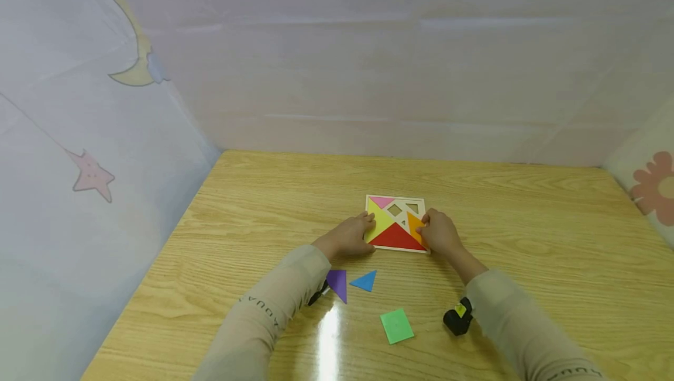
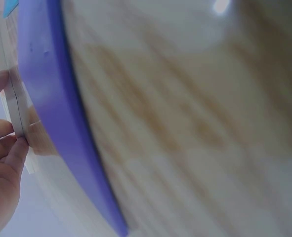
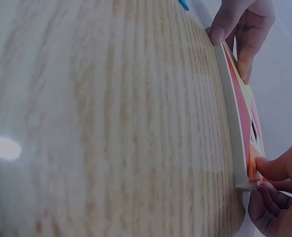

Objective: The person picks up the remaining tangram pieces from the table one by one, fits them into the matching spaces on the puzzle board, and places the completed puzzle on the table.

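Note:
A wooden tangram board (image 1: 400, 249) lies on the table, holding yellow (image 1: 376, 217), red (image 1: 396, 237), pink (image 1: 380, 201) and orange (image 1: 415, 224) pieces; several cut-outs show bare. My left hand (image 1: 351, 236) holds the board's left edge, its thumb at the near corner and fingers over the yellow piece. At the right edge my right hand (image 1: 441, 232) has its thumb on the orange piece and fingers curled at the board's side, as the right wrist view also shows with the hand (image 3: 281, 185). Whether the orange piece is fully seated, I cannot tell.
Nearer than the board lie a purple triangle (image 1: 339, 283), a blue triangle (image 1: 364, 281) and a green square (image 1: 397, 326) on the wooden table (image 1: 253, 211). Black wrist devices show at both sleeves, the right one (image 1: 458, 318) more plainly. A patterned cloth wall stands behind.

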### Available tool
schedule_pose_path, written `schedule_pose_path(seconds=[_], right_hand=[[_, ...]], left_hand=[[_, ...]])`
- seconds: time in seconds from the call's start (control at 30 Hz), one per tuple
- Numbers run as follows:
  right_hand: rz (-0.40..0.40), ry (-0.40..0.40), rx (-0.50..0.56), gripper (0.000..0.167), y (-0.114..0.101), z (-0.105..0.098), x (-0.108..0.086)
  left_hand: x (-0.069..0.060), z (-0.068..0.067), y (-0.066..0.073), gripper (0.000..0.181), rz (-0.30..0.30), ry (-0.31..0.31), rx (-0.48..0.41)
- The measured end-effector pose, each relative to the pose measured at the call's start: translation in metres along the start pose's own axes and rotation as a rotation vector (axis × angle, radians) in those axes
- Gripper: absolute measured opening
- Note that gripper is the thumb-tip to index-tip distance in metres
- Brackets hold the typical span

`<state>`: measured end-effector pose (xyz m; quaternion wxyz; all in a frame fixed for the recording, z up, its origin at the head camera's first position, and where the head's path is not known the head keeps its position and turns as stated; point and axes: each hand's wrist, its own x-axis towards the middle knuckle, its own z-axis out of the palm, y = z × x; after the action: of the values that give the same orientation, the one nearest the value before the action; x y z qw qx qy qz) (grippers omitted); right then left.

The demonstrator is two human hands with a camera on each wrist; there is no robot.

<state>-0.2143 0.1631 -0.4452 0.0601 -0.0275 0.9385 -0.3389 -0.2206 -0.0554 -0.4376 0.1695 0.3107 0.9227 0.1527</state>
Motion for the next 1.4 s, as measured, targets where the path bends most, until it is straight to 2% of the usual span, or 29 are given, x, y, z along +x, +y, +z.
schedule_pose_path(seconds=[0.3,0.57,0.7,1.1,1.4], right_hand=[[0.04,0.024,-0.008,0.023,0.002,0.004,0.0],[0.014,0.043,-0.028,0.025,0.001,0.003,0.0],[0.002,0.031,-0.005,0.026,0.0,0.001,-0.003],[-0.102,0.017,0.026,0.023,0.008,-0.002,-0.009],[-0.15,0.0,0.06,0.024,0.01,-0.002,-0.015]], left_hand=[[0.0,0.0,0.001,0.06,-0.002,-0.004,-0.007],[0.001,-0.001,0.001,0.06,-0.014,-0.01,-0.006],[0.001,0.0,0.0,0.06,-0.011,-0.013,-0.002],[0.002,0.0,0.0,0.06,-0.013,-0.012,-0.025],[0.002,0.001,-0.002,0.061,-0.006,-0.019,-0.039]])
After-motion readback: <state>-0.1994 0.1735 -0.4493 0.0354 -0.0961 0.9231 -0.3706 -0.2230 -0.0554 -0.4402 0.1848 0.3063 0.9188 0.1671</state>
